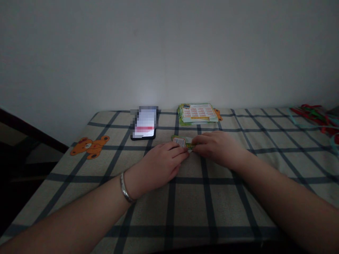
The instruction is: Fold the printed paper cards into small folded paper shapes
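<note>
- Slip (181,141): small green printed paper, flat on the checked cloth (238,197), mid-table, between the two hands.
- Left hand (161,164): palm down, fingers pressed together, tips at the slip's near edge. Grip unclear. Bracelet (124,187) on the wrist.
- Right hand (218,148): palm down, fingertips pinching the slip's right end.
- Phone (144,123): screen lit, just behind the left hand, apart from the slip.
- Stack (198,113) of similar printed sheets: behind the slip, near the wall.
- Bear print (90,146): on the cloth, far left.
- Red and green cords (317,116): far right edge.
- Light is dim.
</note>
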{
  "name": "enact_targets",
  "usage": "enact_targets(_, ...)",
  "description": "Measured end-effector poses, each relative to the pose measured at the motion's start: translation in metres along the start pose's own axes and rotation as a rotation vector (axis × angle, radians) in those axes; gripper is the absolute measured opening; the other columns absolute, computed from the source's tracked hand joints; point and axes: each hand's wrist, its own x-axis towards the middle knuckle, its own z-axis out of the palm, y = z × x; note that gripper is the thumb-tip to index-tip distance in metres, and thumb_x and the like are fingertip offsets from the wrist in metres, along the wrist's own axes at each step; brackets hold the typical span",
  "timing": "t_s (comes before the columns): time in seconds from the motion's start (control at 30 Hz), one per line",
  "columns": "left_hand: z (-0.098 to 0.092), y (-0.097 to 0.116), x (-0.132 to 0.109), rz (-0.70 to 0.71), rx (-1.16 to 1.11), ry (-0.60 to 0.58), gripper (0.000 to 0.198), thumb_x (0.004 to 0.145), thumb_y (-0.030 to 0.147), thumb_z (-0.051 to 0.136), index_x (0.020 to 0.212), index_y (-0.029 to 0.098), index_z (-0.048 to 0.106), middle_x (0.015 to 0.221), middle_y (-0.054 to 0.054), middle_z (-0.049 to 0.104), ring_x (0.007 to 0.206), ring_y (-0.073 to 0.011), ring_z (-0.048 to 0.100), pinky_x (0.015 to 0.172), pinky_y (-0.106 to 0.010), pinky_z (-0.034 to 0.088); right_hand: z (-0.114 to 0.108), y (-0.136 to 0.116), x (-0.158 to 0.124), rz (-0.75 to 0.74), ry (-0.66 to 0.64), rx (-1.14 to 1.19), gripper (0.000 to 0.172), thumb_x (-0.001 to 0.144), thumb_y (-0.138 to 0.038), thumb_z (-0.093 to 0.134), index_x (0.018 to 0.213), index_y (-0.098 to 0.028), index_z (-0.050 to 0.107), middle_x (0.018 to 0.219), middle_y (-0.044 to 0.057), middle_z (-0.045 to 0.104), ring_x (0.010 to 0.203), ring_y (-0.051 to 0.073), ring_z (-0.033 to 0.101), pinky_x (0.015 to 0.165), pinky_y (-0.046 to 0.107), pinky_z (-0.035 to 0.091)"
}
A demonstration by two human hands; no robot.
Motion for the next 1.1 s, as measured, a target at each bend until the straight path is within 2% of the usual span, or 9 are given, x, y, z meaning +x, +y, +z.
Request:
enact_targets(0.1, 0.000, 0.000, 0.000, 0.006, -0.006, 0.016, 0.035, 0.091, 0.018, 0.049, 0.125, 0.015, 0.057, 0.125, -0.007, 0.062, 0.118, -0.0233, 0.053, 0.102, -0.043, 0.047, -0.001, 0.003, -0.003, 0.068, 0.022, 0.007, 0.014, 0.089, -0.020, 0.057, 0.092, -0.021, 0.070, 0.093, 0.003, 0.069, 0.070, 0.014, 0.058, 0.058, 0.027, 0.035)
enact_targets(0.27, -0.001, 0.001, 0.000, 0.027, 0.010, 0.036, 0.037, 0.088, 0.015, 0.050, 0.124, 0.013, 0.057, 0.126, -0.008, 0.062, 0.116, -0.0243, 0.054, 0.101, -0.043, 0.048, -0.005, 0.011, -0.009, 0.126, 0.002, 0.028, 0.016, 0.087, -0.018, 0.057, 0.078, -0.021, 0.069, 0.079, 0.002, 0.068, 0.065, 0.014, 0.056, 0.056, 0.028, 0.030)
enact_targets(0.43, -0.003, 0.001, 0.001, 0.030, -0.006, 0.015, 0.037, 0.085, 0.012, 0.052, 0.122, 0.014, 0.058, 0.126, -0.008, 0.062, 0.117, -0.0242, 0.053, 0.101, -0.043, 0.048, -0.004, 0.018, -0.012, 0.166, -0.033, 0.020, 0.014, 0.086, -0.020, 0.057, 0.075, -0.021, 0.066, 0.080, 0.002, 0.068, 0.069, 0.015, 0.057, 0.059, 0.029, 0.030)
enact_targets(0.63, -0.004, 0.001, 0.003, 0.041, -0.010, 0.018, 0.032, 0.086, 0.012, 0.051, 0.116, 0.014, 0.061, 0.124, -0.008, 0.062, 0.116, -0.0233, 0.053, 0.103, -0.041, 0.047, 0.000, 0.015, -0.011, 0.212, 0.007, -0.001, 0.013, 0.086, -0.023, 0.057, 0.078, -0.019, 0.066, 0.082, 0.005, 0.067, 0.071, 0.017, 0.057, 0.061, 0.030, 0.034)
enact_targets(0.73, -0.003, 0.001, 0.003, 0.023, -0.028, 0.023, 0.030, 0.086, 0.013, 0.053, 0.115, 0.015, 0.061, 0.122, -0.008, 0.063, 0.116, -0.0230, 0.054, 0.102, -0.042, 0.047, 0.004, 0.013, -0.008, 0.160, 0.116, 0.108, 0.017, 0.085, -0.034, 0.063, 0.087, -0.018, 0.068, 0.089, 0.007, 0.066, 0.083, 0.021, 0.058, 0.069, 0.031, 0.041)
enact_targets(0.8, -0.003, 0.001, 0.002, 0.004, -0.041, 0.015, 0.028, 0.086, 0.015, 0.054, 0.113, 0.016, 0.062, 0.120, -0.008, 0.063, 0.114, -0.0235, 0.055, 0.101, -0.043, 0.047, 0.007, 0.008, -0.004, 0.098, 0.191, 0.194, 0.021, 0.084, -0.032, 0.064, 0.101, -0.019, 0.068, 0.098, 0.008, 0.067, 0.092, 0.022, 0.058, 0.077, 0.033, 0.044)
enact_targets(0.93, -0.001, -0.001, 0.003, -0.013, -0.040, 0.010, 0.025, 0.087, 0.016, 0.053, 0.110, 0.016, 0.063, 0.119, -0.009, 0.062, 0.114, -0.0248, 0.053, 0.101, -0.044, 0.046, 0.012, 0.000, 0.005, 0.002, 0.168, 0.210, 0.019, 0.091, -0.022, 0.054, 0.101, -0.017, 0.070, 0.100, 0.009, 0.069, 0.093, 0.020, 0.060, 0.082, 0.035, 0.047)
enact_targets(1.1, 0.001, -0.004, 0.007, -0.011, -0.080, 0.038, 0.016, 0.087, 0.015, 0.053, 0.098, 0.015, 0.064, 0.107, -0.009, 0.063, 0.104, -0.0220, 0.055, 0.098, -0.042, 0.046, 0.017, 0.000, 0.008, -0.003, 0.134, 0.173, 0.016, 0.089, -0.022, 0.057, 0.098, -0.015, 0.069, 0.096, 0.008, 0.070, 0.084, 0.019, 0.062, 0.073, 0.032, 0.046)
